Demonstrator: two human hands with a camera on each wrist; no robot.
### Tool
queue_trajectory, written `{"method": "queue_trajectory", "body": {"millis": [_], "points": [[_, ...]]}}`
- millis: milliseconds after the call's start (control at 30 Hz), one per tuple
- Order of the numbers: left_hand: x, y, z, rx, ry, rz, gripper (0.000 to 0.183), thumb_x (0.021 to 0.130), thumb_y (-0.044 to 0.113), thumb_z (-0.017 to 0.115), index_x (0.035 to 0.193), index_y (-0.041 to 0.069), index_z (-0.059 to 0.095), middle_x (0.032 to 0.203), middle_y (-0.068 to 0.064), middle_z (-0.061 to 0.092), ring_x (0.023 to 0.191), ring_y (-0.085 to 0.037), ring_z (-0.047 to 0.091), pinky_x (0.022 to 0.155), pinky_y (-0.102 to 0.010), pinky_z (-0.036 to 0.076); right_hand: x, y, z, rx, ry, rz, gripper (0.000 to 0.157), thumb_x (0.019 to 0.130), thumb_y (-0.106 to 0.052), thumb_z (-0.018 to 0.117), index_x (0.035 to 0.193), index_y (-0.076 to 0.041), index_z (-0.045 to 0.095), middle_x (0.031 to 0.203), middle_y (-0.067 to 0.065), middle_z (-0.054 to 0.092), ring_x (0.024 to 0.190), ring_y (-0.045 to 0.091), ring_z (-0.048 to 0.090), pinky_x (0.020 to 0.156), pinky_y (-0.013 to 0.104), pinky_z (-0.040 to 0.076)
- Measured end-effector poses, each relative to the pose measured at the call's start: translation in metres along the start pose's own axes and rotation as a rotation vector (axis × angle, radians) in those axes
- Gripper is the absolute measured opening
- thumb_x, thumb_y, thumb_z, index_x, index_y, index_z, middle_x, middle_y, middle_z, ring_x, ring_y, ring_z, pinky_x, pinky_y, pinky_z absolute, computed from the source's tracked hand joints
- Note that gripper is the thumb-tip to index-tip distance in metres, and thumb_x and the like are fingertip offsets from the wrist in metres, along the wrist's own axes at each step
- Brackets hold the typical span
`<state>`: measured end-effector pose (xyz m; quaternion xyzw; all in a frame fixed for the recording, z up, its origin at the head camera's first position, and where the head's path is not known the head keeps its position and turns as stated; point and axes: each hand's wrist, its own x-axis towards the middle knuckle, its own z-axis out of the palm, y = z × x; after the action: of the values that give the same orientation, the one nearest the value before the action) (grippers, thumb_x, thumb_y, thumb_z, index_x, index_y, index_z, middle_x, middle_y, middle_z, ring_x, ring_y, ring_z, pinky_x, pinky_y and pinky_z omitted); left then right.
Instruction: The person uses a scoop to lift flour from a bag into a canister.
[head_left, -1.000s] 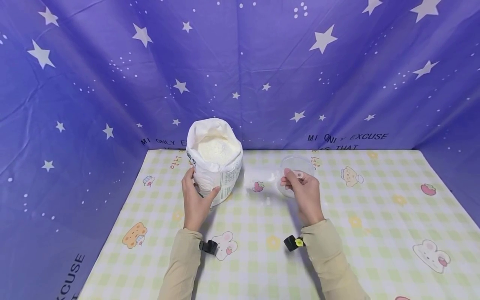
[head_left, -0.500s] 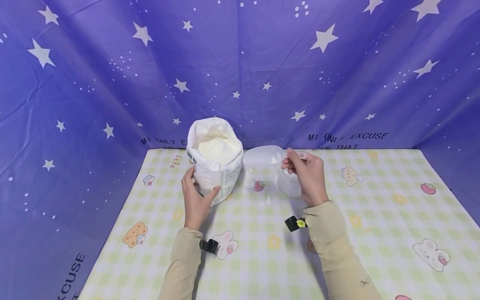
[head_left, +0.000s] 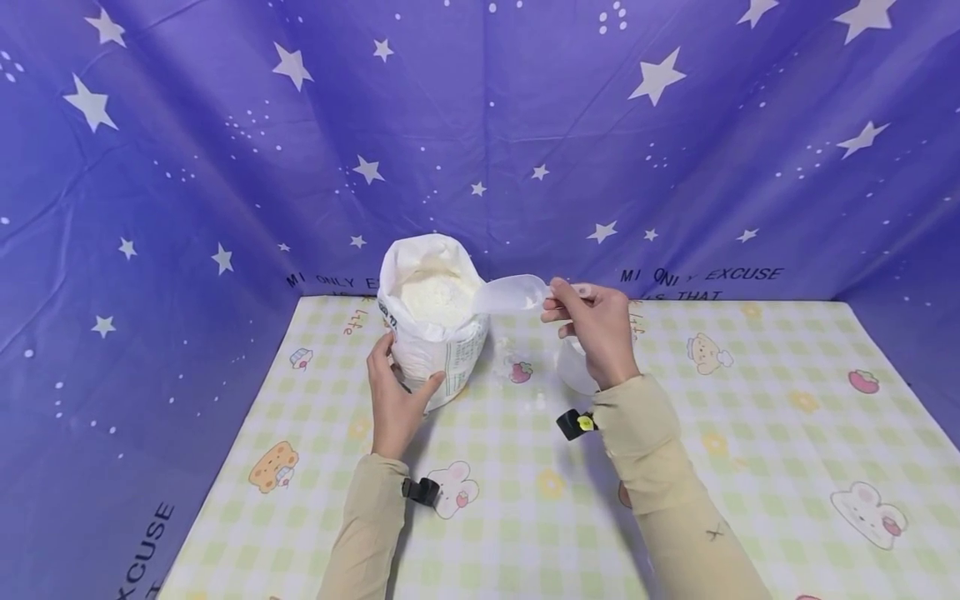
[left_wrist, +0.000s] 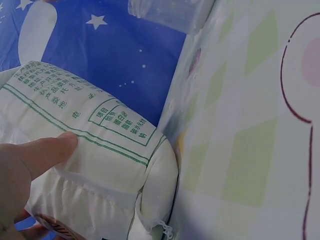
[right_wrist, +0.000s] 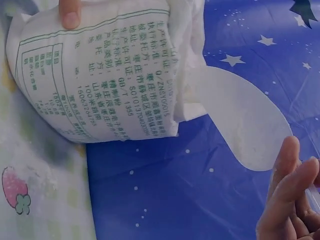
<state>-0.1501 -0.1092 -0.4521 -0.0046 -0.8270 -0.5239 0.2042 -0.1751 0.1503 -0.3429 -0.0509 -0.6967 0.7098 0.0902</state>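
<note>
Fingers [head_left: 554,317] of the right hand [head_left: 604,335]: pinched closely on the handle of one translucent scoop [head_left: 513,294], its blade level with the right rim of a white bag [head_left: 429,360]; whether blade and rim touch cannot be told. Left hand [head_left: 393,404]: curved about the bag's near left side, thumb laid on the printed face. Bag: standing at the far part of the table, left of the scoop, mouth facing up, pale powder [head_left: 438,300] well below the far rim. Container [head_left: 573,371]: clear, to the right of the bag, partly hidden by the right hand. Step in hand, as judged: bringing the scoop in for powder. Best practice: hold the bag steady without squeezing the soft wall, carry the blade over the low right rim, dip it tip first at a shallow slant, and lift it level. Edges: rim limp and uneven, liable to fold under the blade; table's far edge close behind the bag, with the blue curtain [head_left: 480,100] beyond. Room: free air above the mouth; bare tablecloth [head_left: 757,500] to the right and near; the container's top lies beneath the right hand, so a low return path risks a knock.
</note>
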Motion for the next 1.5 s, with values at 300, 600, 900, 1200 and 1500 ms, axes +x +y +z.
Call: {"method": "queue_trajectory", "body": {"millis": [300,600,900,1200,1500], "points": [[-0.001,0.002,0.000,0.004,0.003,-0.004,0.092,0.077,0.011,0.085,0.150,0.007,0.029,0.145,-0.017,0.035,0.131,-0.030,0.041,0.108,-0.044,0.043,0.008,0.006,0.016,-0.054,0.026,-0.013,0.034,0.094,-0.029,0.069,0.100,0.005,0.071,0.068,-0.007,0.071,0.061,0.008,0.069,0.045,0.018,0.049],[0.000,0.001,-0.001,-0.001,-0.001,-0.020,0.093,0.077,0.012,0.085,0.150,0.008,0.028,0.146,-0.016,0.035,0.131,-0.029,0.041,0.108,-0.042,0.043,0.014,0.008,0.030,-0.072,0.009,-0.004,0.032,0.094,-0.025,0.069,0.101,0.006,0.072,0.065,-0.009,0.070,0.060,0.007,0.069,0.046,0.021,0.050],[-0.001,0.000,0.000,0.002,-0.003,-0.022,0.093,0.078,0.013,0.085,0.151,0.008,0.027,0.148,-0.016,0.034,0.131,-0.030,0.042,0.109,-0.043,0.042,0.018,0.013,0.046,-0.077,-0.003,-0.050,0.030,0.094,-0.022,0.069,0.096,0.008,0.073,0.064,-0.008,0.069,0.058,0.006,0.068,0.044,0.020,0.048],[0.001,0.000,0.001,0.007,-0.007,-0.031,0.093,0.077,0.013,0.085,0.151,0.009,0.028,0.148,-0.015,0.034,0.132,-0.028,0.041,0.109,-0.040,0.042,0.021,0.017,0.064,-0.107,-0.006,-0.070,0.029,0.092,-0.021,0.071,0.091,0.007,0.075,0.064,0.000,0.069,0.057,0.007,0.066,0.044,0.022,0.048],[0.001,-0.001,0.001,0.000,0.006,-0.013,0.093,0.075,0.010,0.086,0.149,0.006,0.029,0.147,-0.017,0.035,0.132,-0.030,0.042,0.110,-0.043,0.042,0.024,0.019,0.081,-0.173,-0.026,-0.092,0.026,0.093,-0.021,0.070,0.086,0.004,0.076,0.071,0.010,0.071,0.059,0.023,0.067,0.040,0.020,0.046]]}}
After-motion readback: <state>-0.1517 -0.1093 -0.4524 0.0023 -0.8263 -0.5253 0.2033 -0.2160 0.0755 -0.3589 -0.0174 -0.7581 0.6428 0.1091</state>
